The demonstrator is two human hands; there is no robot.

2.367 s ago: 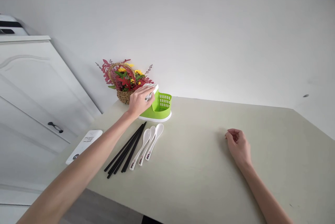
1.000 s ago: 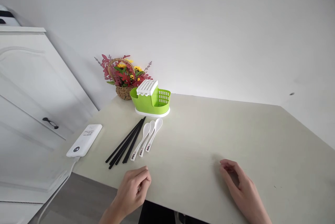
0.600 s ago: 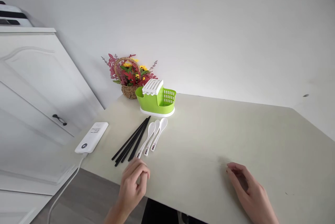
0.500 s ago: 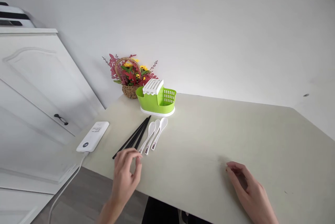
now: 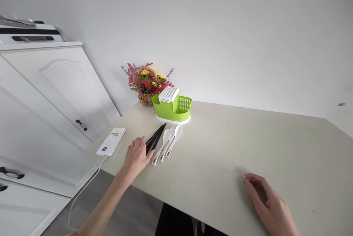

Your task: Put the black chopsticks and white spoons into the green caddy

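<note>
My left hand (image 5: 137,155) lies over the near ends of a bundle of black chopsticks (image 5: 158,136) on the beige table (image 5: 234,140), fingers above and thumb beside them. The chopsticks still rest flat, far tips pointing at a green cutlery holder (image 5: 168,111) with a white slotted lid (image 5: 168,94). Three white spoons (image 5: 170,141) lie just right of the chopsticks. My right hand (image 5: 266,202) rests on the table at the near right, fingers loosely curled, holding nothing.
A wicker basket of flowers (image 5: 148,83) stands behind the holder against the wall. A white power bank (image 5: 111,141) lies near the table's left edge, its cable (image 5: 82,191) hanging down. White cabinet doors (image 5: 55,100) stand at the left.
My left hand left the holder's lid, drew back to the table's near edge, then reached forward and left onto the chopsticks' near ends. My right hand slid nearer to me.
</note>
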